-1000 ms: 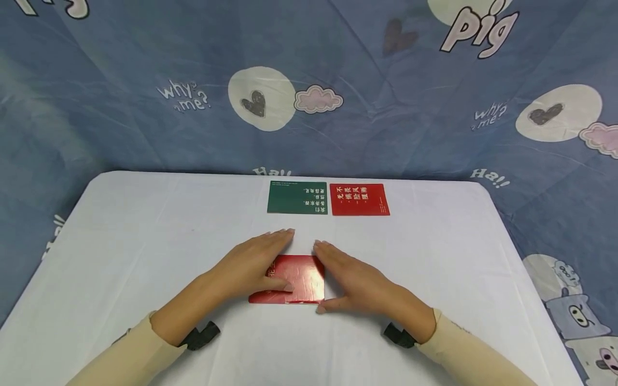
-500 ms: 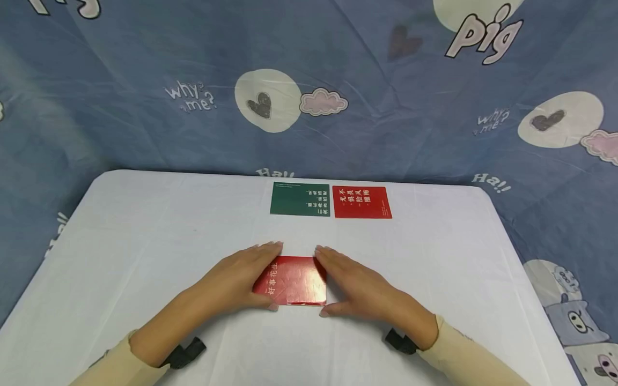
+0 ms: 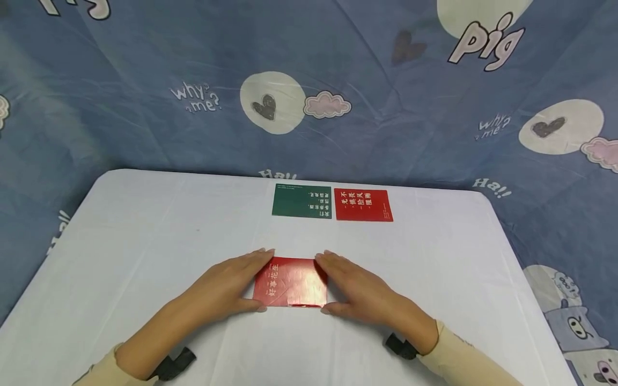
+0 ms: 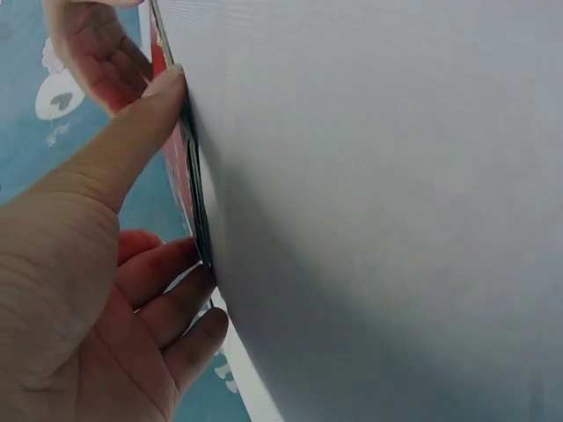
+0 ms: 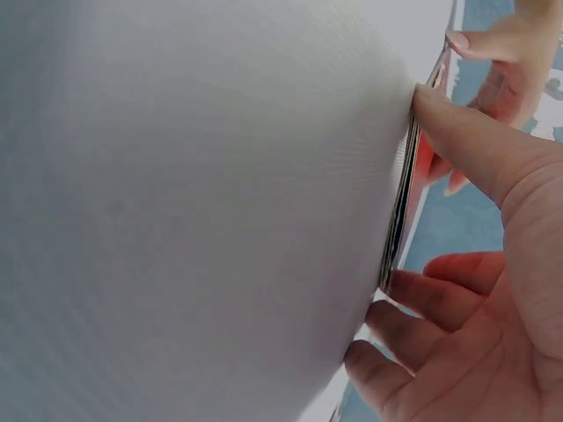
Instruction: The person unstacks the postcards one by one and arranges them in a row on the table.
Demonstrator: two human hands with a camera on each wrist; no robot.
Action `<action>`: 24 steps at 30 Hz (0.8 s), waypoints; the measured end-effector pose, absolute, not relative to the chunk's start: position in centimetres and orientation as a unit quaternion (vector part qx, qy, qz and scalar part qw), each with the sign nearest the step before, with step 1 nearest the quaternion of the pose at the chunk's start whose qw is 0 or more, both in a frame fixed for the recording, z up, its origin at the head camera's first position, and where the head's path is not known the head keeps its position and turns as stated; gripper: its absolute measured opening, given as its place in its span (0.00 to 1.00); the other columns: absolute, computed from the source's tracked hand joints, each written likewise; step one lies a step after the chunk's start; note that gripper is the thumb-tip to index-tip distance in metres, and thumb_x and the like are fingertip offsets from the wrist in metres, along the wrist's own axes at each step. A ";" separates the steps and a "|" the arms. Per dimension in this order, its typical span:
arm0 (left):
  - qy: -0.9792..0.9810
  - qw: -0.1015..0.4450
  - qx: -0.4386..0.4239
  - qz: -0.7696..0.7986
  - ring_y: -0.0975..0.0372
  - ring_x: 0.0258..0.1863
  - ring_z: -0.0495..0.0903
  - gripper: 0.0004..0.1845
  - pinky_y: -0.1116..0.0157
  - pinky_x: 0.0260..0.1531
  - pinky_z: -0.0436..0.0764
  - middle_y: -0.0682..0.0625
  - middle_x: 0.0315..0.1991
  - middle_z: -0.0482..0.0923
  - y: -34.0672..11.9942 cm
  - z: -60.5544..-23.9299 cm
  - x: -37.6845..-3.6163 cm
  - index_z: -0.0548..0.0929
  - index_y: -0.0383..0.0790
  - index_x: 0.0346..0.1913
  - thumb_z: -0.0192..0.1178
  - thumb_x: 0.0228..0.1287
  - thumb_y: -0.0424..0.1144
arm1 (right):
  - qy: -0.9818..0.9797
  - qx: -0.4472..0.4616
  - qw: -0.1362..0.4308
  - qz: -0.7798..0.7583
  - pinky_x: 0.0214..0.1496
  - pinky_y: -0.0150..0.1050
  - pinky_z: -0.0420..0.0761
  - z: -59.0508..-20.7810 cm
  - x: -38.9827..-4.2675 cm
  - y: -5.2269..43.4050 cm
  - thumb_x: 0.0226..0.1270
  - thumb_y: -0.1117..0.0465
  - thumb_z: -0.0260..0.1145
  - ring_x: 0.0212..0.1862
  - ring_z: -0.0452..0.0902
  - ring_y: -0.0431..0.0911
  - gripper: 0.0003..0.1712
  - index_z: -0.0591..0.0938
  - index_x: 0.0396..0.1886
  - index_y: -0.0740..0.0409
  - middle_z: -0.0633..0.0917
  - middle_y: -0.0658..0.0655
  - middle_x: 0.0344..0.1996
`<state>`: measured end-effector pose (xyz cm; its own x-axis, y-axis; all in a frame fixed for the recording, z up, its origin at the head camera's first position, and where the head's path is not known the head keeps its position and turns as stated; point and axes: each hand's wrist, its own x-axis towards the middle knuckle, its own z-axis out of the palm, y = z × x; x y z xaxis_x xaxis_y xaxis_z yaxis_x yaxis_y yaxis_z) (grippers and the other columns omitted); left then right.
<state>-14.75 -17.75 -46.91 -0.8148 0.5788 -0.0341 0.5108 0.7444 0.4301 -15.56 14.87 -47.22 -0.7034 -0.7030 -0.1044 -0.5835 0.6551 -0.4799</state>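
Note:
A thin stack of glossy red cards (image 3: pixel 291 282) with white characters lies flat on the white table (image 3: pixel 145 230). My left hand (image 3: pixel 241 280) lies flat against the stack's left edge, thumb at the near corner. On the other side, my right hand (image 3: pixel 338 284) presses the right edge with straight fingers, its thumb at the near right corner. The left wrist view shows the stack's edge (image 4: pixel 192 189) with my thumb (image 4: pixel 123 141) on it. The same edge (image 5: pixel 403 211) appears in the right wrist view, touched by my right thumb (image 5: pixel 466 141).
A green card (image 3: pixel 301 201) and a red card (image 3: pixel 363 205) lie side by side near the table's far edge. A blue cartoon-print cloth (image 3: pixel 145 80) hangs behind and around the table. Bare white tabletop lies to the left and right of my hands.
My left hand has slid leftward off the top of the red stack to its left edge, uncovering the white characters. The right hand has stayed at the right edge.

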 end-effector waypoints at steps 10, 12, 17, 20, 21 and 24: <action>0.929 0.060 0.303 0.205 0.49 0.68 0.77 0.52 0.47 0.62 0.80 0.44 0.72 0.74 -17.9 -46.9 -14.4 0.70 0.36 0.77 0.83 0.52 0.51 | 0.897 -0.366 0.132 -0.208 0.77 0.50 0.67 -47.4 -15.4 14.9 0.65 0.47 0.78 0.80 0.58 0.51 0.54 0.62 0.82 0.61 0.66 0.58 0.79; 0.928 0.059 0.305 0.204 0.49 0.68 0.77 0.52 0.48 0.62 0.80 0.44 0.72 0.74 -18.0 -46.9 -14.3 0.70 0.36 0.77 0.83 0.52 0.51 | 0.897 -0.369 0.131 -0.206 0.76 0.50 0.67 -47.3 -15.4 14.9 0.65 0.47 0.78 0.80 0.58 0.51 0.54 0.62 0.82 0.61 0.66 0.58 0.79; 0.928 0.057 0.306 0.205 0.49 0.68 0.76 0.52 0.47 0.63 0.79 0.44 0.72 0.74 -18.1 -46.8 -14.3 0.70 0.36 0.77 0.82 0.53 0.51 | 0.896 -0.373 0.127 -0.205 0.76 0.49 0.67 -47.2 -15.4 14.9 0.65 0.47 0.77 0.81 0.57 0.50 0.54 0.62 0.82 0.61 0.66 0.58 0.79; 0.927 0.054 0.307 0.206 0.49 0.68 0.76 0.51 0.47 0.64 0.78 0.44 0.72 0.74 -18.1 -46.8 -14.3 0.70 0.37 0.77 0.82 0.52 0.52 | 0.894 -0.378 0.123 -0.208 0.76 0.48 0.68 -47.2 -15.4 14.9 0.65 0.48 0.77 0.81 0.57 0.50 0.53 0.62 0.82 0.61 0.66 0.58 0.79; 0.927 0.055 0.307 0.206 0.49 0.69 0.76 0.51 0.48 0.65 0.78 0.45 0.72 0.74 -18.2 -46.8 -14.3 0.70 0.37 0.77 0.82 0.53 0.52 | 0.893 -0.380 0.122 -0.208 0.76 0.48 0.68 -47.2 -15.4 14.9 0.65 0.48 0.77 0.81 0.57 0.50 0.53 0.62 0.82 0.61 0.65 0.58 0.80; 0.927 0.059 0.307 0.206 0.49 0.69 0.75 0.51 0.48 0.66 0.77 0.45 0.72 0.74 -18.2 -46.7 -14.3 0.70 0.37 0.77 0.81 0.53 0.53 | 0.891 -0.384 0.118 -0.211 0.75 0.49 0.69 -47.1 -15.4 14.9 0.66 0.49 0.76 0.81 0.57 0.50 0.53 0.62 0.82 0.62 0.65 0.59 0.80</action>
<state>-14.28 -18.21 -46.75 -0.8052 0.5928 0.0176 0.5444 0.7270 0.4184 -15.40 14.88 -47.10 -0.6772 -0.7342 -0.0489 -0.6343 0.6162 -0.4669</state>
